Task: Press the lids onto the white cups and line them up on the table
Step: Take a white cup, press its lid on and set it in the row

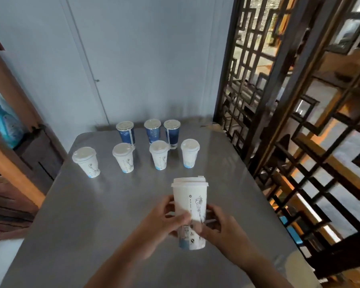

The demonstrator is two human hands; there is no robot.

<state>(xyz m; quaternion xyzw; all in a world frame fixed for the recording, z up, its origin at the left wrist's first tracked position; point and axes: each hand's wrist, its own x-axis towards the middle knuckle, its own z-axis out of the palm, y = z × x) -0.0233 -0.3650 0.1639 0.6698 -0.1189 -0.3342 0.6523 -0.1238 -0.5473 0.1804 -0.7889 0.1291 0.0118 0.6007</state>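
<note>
While both hands (154,221) (222,231) clasp one lidded white cup (190,213), four lidded white cups (124,157) and three blue cups (153,130) stand at 12 o'clock on the tabletop (92,225).

wall: pale blue-grey panels (133,59) behind the bench
bench: grey, smooth, faintly glossy top (92,215)
right: dark wooden lattice screen (299,121), warm light showing through
left: brown wooden cabinet (19,132), its contents blurred

table (87,204): grey, smooth, dull sheen | near white cup (192,206): matt paper, printed | lid (189,182): smooth white plastic | right screen (299,100): dark lacquered wood
</note>
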